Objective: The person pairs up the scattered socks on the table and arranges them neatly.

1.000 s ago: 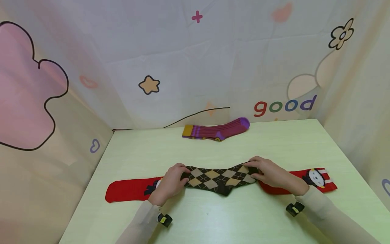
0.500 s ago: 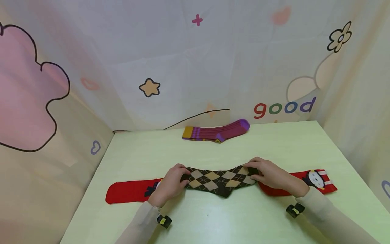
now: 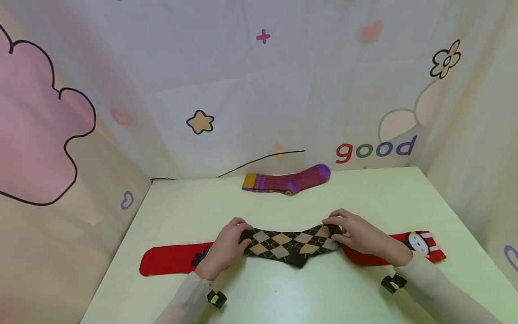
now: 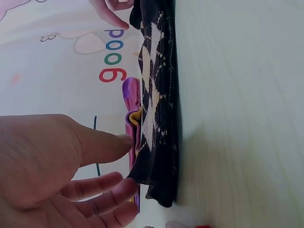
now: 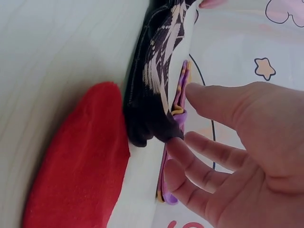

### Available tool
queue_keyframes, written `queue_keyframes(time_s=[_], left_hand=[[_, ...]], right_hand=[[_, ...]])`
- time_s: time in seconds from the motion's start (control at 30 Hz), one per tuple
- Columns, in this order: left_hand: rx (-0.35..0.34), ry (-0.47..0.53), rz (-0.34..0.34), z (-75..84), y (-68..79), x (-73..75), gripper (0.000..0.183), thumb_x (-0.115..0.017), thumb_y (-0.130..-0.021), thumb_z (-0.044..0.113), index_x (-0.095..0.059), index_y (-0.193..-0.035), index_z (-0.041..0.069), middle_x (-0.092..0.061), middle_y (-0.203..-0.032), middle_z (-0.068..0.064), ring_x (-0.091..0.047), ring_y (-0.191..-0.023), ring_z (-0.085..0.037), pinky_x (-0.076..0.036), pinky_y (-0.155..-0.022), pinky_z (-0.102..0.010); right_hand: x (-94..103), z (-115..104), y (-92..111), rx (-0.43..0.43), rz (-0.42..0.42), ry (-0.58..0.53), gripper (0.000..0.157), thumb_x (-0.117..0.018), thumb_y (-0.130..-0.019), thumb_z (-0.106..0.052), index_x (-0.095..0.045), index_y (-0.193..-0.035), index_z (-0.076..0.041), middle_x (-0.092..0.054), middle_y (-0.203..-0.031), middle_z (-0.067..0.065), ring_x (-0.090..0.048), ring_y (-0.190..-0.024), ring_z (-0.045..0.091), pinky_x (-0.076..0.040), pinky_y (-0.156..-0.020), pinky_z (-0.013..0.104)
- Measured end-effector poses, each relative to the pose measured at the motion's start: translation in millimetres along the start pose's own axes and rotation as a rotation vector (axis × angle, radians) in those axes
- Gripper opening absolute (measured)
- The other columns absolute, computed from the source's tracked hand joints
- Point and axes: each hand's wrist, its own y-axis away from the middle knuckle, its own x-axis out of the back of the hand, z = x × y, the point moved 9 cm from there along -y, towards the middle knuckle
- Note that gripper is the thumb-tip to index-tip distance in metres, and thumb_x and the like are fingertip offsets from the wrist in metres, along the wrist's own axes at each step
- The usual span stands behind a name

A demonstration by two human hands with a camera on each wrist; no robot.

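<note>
Covers the foreground: smooth, pale green table (image 3: 275, 301) with a soft glare near the front. Rises behind and at both sides: pale curtain (image 3: 226, 76), printed with pink cloud (image 3: 32, 126), star (image 3: 200, 122), flower (image 3: 445, 59) and the word "good" (image 3: 376, 150). Near the back edge, purple sock (image 3: 279, 182) with mustard cuff; further forward, left red sock (image 3: 170, 260) partly hidden by left hand (image 3: 226, 245), right red sock (image 3: 364, 258) partly hidden by right hand (image 3: 358, 234).

At mid-table between both hands, argyle sock (image 3: 279, 245): dark brown, with tan and cream diamonds, thin pale lines, plain dark ends, heel corner pointing toward the near edge. Lies stretched out, slightly creased at the ends. Touched at each end by loosely bent fingertips, spread from the thumbs and unclenched
</note>
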Motion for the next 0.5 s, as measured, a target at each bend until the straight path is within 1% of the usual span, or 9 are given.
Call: queue_keyframes(time_s=[0.1,0.2,0.27,0.37,0.43,0.5], left_hand=[[-0.014,0.013,0.014,2.8,0.7,0.4,0.032,-0.074,-0.094,0.008,-0.069,-0.125,0.003,-0.061,-0.123,-0.01,-0.062,-0.1,-0.023,-0.057,-0.09,-0.039],[-0.016,0.024,0.018,5.1,0.1,0.0,0.035,-0.074,-0.095,0.01,-0.067,-0.128,0.005,-0.062,-0.124,-0.008,-0.061,-0.091,-0.017,-0.057,-0.082,-0.032],[-0.014,0.028,0.018,6.5,-0.4,-0.5,0.036,-0.075,-0.095,0.012,-0.067,-0.13,0.006,-0.063,-0.125,-0.007,-0.06,-0.088,-0.015,-0.057,-0.08,-0.03],[-0.023,0.033,0.019,9.5,-1.3,-1.8,0.037,-0.076,-0.094,0.012,-0.067,-0.13,0.006,-0.064,-0.125,-0.008,-0.063,-0.093,-0.018,-0.058,-0.084,-0.033],[-0.037,0.037,0.02,12.5,-1.6,-2.8,0.038,-0.076,-0.094,0.012,-0.067,-0.129,0.005,-0.065,-0.125,-0.009,-0.065,-0.101,-0.022,-0.058,-0.09,-0.037],[-0.05,0.042,0.015,15.3,-1.8,-4.5,0.038,-0.077,-0.093,0.011,-0.067,-0.129,0.005,-0.066,-0.126,-0.01,-0.065,-0.109,-0.026,-0.056,-0.095,-0.041]], right_hand=[[0.2,-5,0,0.017,0.024,0.036,0.04,-0.077,-0.091,-0.005,-0.067,-0.129,0.0,-0.06,-0.127,0.017,-0.065,-0.101,0.025,-0.059,-0.087,0.041],[1.6,-11,0,0.035,0.059,0.067,0.039,-0.077,-0.091,-0.005,-0.068,-0.129,-0.002,-0.061,-0.127,0.015,-0.064,-0.108,0.028,-0.057,-0.092,0.045],[2.9,-15,0,0.054,0.083,0.072,0.038,-0.077,-0.09,-0.004,-0.069,-0.128,-0.004,-0.062,-0.126,0.013,-0.062,-0.112,0.029,-0.055,-0.095,0.048],[3.1,-22,-1,0.092,0.114,0.064,0.036,-0.077,-0.091,-0.005,-0.07,-0.126,-0.005,-0.064,-0.124,0.009,-0.061,-0.113,0.027,-0.055,-0.095,0.047],[1.7,-27,-2,0.123,0.126,0.052,0.035,-0.077,-0.091,-0.005,-0.07,-0.126,-0.006,-0.065,-0.122,0.008,-0.062,-0.11,0.026,-0.057,-0.091,0.044],[-1.6,-29,-2,0.147,0.122,0.033,0.035,-0.076,-0.092,-0.004,-0.07,-0.125,-0.005,-0.065,-0.121,0.007,-0.064,-0.106,0.024,-0.058,-0.087,0.042]])
